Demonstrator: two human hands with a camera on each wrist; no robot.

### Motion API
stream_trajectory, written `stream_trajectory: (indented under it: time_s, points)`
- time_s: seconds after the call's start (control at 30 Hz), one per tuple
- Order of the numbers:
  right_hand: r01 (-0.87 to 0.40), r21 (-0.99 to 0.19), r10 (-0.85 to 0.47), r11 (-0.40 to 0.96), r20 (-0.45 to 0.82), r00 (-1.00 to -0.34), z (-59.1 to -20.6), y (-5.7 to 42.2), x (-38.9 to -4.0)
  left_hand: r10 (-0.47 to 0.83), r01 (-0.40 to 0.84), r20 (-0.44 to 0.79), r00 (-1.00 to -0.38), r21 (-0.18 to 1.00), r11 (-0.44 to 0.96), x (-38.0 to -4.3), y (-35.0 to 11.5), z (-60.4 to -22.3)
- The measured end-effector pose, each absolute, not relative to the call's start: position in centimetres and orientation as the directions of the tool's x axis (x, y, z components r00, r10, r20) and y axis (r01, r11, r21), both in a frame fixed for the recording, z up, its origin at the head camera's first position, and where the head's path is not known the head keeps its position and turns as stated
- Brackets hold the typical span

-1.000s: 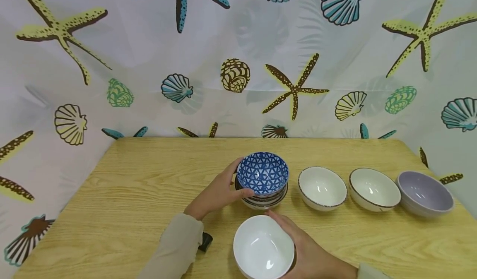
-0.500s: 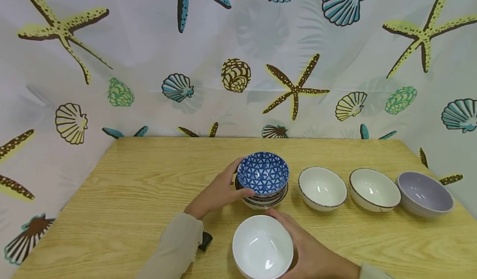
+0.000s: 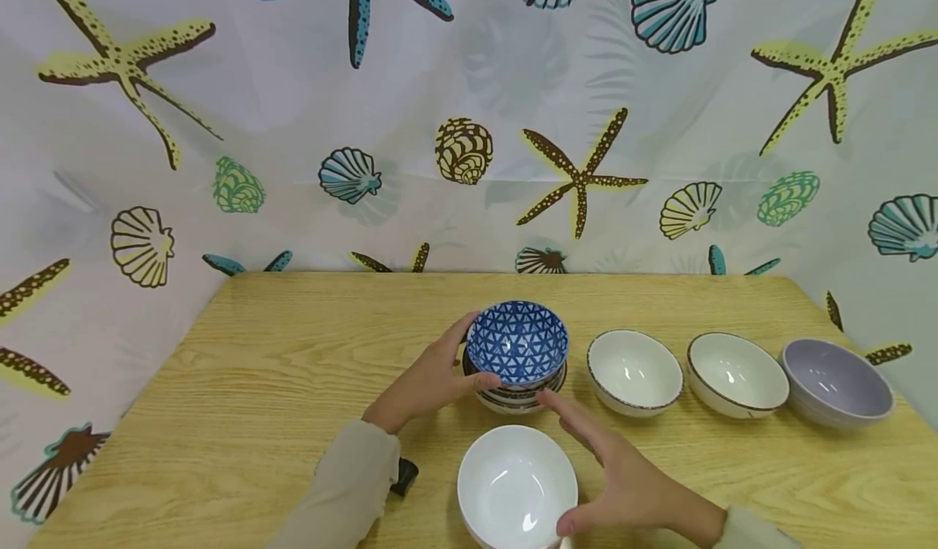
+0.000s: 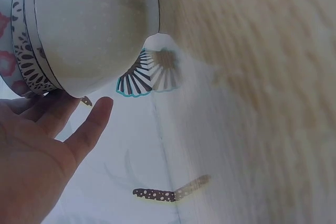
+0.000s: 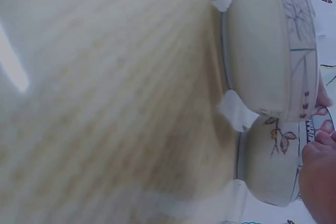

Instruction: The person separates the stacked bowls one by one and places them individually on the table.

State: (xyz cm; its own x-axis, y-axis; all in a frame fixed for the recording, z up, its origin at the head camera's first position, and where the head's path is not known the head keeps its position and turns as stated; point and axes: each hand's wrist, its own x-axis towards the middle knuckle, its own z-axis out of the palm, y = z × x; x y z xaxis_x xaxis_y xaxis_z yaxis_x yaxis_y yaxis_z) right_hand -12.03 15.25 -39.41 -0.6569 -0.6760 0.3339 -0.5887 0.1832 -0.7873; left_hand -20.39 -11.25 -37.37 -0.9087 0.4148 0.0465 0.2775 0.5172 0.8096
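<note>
My left hand holds the side of a blue triangle-patterned bowl, thumb at the front and fingers round the left. That bowl tops a stack of dark-rimmed bowls. In the left wrist view, fingertips touch the stack's upper part, where the blue bowl's outside shows red flowers. A plain white bowl stands in front of the stack. Beside it, my right hand is spread with nothing gripped, its thumb close to the bowl's right rim; whether they touch is unclear. Bowls with drawn walls fill the right wrist view's right half.
Right of the stack, two white dark-rimmed bowls and a lavender bowl form a row on the wooden table. A curtain printed with starfish and shells hangs behind the table's back edge.
My right hand has let go of the white bowl; its fingers have spread and moved up and right, away from the rim. The left hand and the stack have stayed put.
</note>
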Motion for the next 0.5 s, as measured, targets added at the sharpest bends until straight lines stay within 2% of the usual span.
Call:
stream_trajectory:
  time_s: [0.2,0.5]
  points:
    - [-0.561,-0.809,-0.660,0.173,0.328,-0.676,-38.2,15.4,-12.3,0.414,0.279,0.048,-0.909,0.807,0.520,-20.4,-11.3,-37.3]
    - [-0.586,-0.789,-0.631,0.186,0.361,-0.687,-37.8,16.1,-12.5,0.415,0.275,0.043,-0.909,0.809,0.520,-20.3,-11.3,-37.2]
